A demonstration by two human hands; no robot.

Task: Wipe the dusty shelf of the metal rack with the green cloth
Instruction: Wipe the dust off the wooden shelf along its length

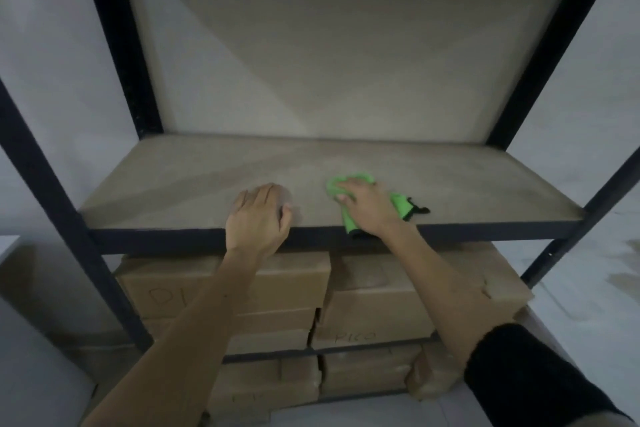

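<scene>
While pressed under right hand (367,206), crumpled green cloth (349,204) on matte shelf (173,184).

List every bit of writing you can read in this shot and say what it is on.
"PIKO", as best it reads: faint handwriting on the front of a cardboard box below the shelf, right stack; the letters are blurred.
Handwritten marks on the upper left cardboard box: they start with something like "D", too blurred to read.
No other text shows on the rack or the green cloth.

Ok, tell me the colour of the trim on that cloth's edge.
Black trim on the green cloth, seen best in the head view beside the right hand.
</scene>
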